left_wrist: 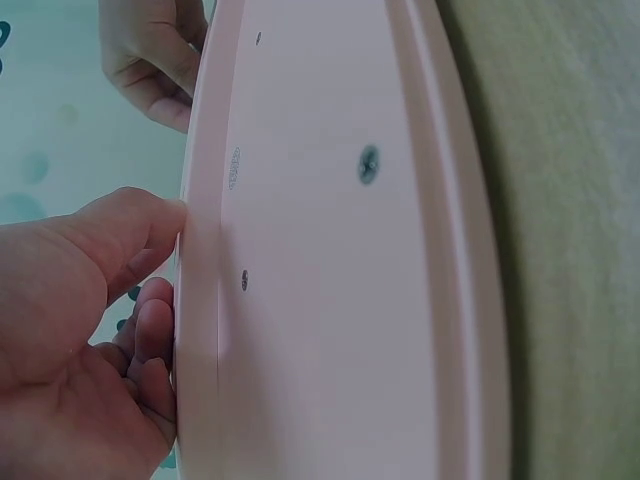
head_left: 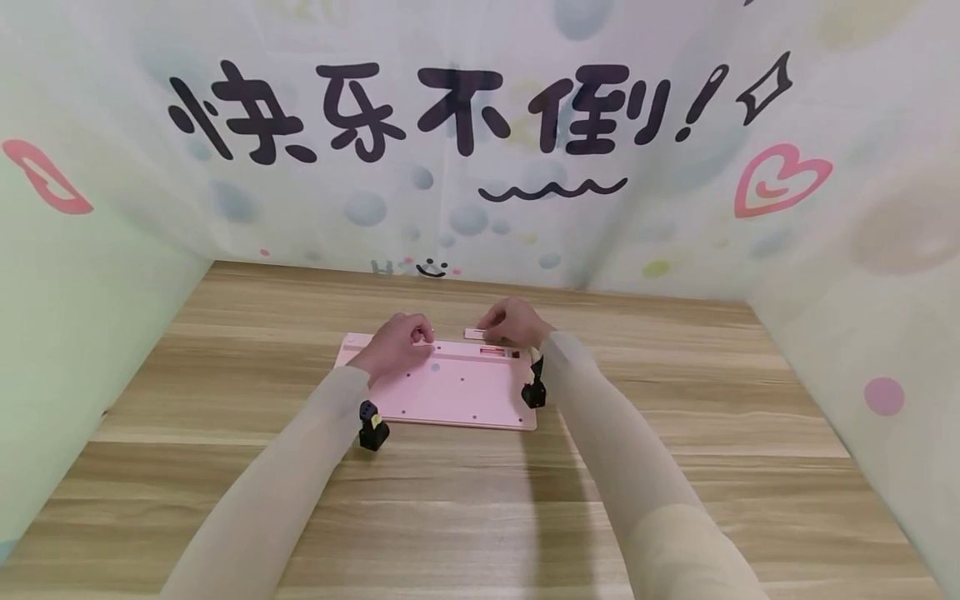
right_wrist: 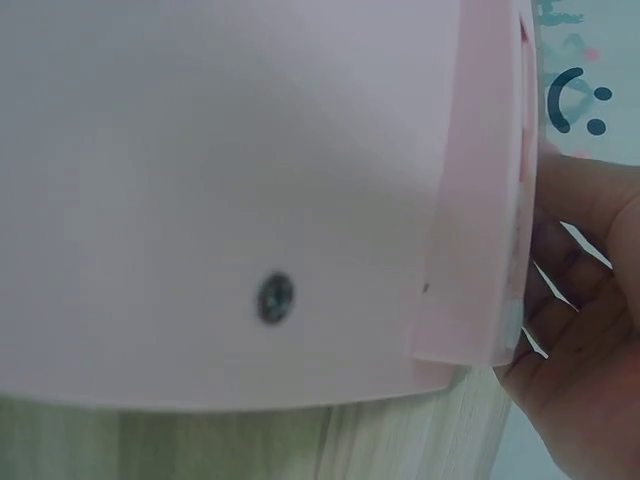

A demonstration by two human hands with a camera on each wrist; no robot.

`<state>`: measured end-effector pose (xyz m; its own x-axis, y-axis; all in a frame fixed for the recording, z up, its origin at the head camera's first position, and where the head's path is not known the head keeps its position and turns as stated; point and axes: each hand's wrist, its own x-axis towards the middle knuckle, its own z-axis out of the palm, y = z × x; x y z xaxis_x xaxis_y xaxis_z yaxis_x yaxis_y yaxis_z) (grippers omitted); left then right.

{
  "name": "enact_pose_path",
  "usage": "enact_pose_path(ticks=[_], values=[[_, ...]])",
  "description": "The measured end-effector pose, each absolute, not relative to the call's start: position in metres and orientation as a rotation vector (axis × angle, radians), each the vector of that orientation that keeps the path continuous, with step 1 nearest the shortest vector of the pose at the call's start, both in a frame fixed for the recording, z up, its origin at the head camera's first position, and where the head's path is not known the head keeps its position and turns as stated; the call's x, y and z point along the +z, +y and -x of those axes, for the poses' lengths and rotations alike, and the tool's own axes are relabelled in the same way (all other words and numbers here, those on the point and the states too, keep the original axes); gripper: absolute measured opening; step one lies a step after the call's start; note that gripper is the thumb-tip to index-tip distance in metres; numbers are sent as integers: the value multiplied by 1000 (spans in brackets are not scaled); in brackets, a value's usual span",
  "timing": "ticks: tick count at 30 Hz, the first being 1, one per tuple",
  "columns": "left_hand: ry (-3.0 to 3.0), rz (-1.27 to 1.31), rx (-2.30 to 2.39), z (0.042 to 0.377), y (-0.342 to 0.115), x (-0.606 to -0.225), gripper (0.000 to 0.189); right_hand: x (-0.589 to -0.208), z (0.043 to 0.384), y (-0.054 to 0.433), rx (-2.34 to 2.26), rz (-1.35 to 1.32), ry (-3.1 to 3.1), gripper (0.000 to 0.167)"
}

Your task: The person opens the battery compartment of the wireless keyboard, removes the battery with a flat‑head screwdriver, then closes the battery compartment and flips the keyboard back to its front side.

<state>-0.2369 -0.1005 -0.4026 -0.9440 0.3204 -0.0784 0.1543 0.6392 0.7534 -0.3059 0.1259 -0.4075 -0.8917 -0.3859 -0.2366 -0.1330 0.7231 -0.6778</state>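
A pink keyboard (head_left: pixel 435 392) lies with its underside up, dotted with several dark screws; its keys are hidden. Near its far right edge is an uncovered battery compartment (head_left: pixel 493 352), with reddish, battery-like contents too small to make out. Just beyond that edge, my right hand (head_left: pixel 517 323) pinches a small pink battery cover (head_left: pixel 474 333). At the keyboard's far left part is my left hand (head_left: pixel 397 343), its fingers loosely curled with nothing visible in them. In the left wrist view, the left thumb (left_wrist: pixel 130 225) meets the outline of the keyboard's raised ridge (left_wrist: pixel 205 300).
The keyboard lies on a wood-grain table (head_left: pixel 450 508). A white printed curtain (head_left: pixel 465 225) hangs behind the table's back edge, and pale walls stand at both sides. Small black devices (head_left: pixel 372 427) are strapped to both wrists.
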Motion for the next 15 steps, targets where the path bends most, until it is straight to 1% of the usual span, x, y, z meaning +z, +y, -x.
enact_pose_path(ticks=[10, 15], values=[[2643, -392, 1204, 238, -101, -404, 11, -403, 305, 129, -919, 470, 2602, 12], [2638, -384, 1203, 237, -100, -402, 11, -399, 305, 130, -903, 552, 2613, 10]])
